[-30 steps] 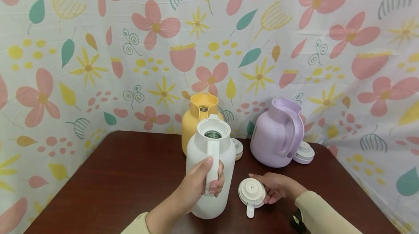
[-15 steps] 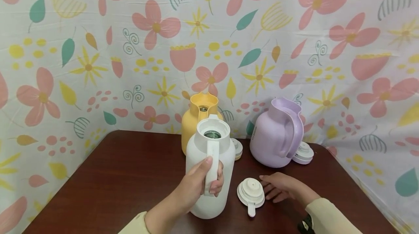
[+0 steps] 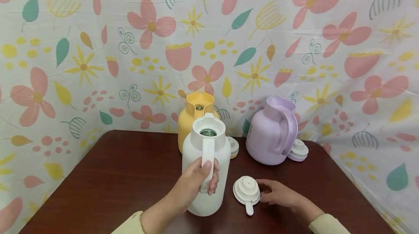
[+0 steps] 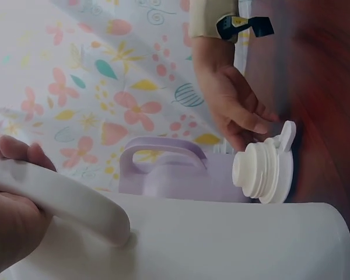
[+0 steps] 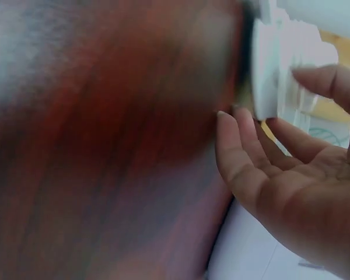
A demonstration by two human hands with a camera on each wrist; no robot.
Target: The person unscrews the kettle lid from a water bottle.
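Observation:
My left hand (image 3: 195,179) grips the handle (image 3: 208,154) of a white thermos jug (image 3: 216,175), fingers wrapped round it. The jug stands upright, its mouth uncovered and a shiny glass liner visible inside. To its right a white lid (image 3: 247,188) lies on the table, stepped plug side up, its tab towards me. My right hand (image 3: 278,194) is at the lid's right side, fingers loosely bent. In the right wrist view the thumb (image 5: 324,79) overlaps the lid (image 5: 286,70), while the other fingers are apart from one another beside its rim; whether they touch it I cannot tell.
Behind the white jug stands a yellow jug (image 3: 184,132) without its lid, with a lid (image 3: 233,147) beside it. A lilac jug (image 3: 265,139) stands at the back right, another lid (image 3: 298,150) next to it. A floral cloth (image 3: 147,63) hangs behind the dark table (image 3: 131,175).
My right hand drew back from the lid, which settled on the table, then came back to its right side. The left hand keeps its grip on the handle. The head view shifted slightly.

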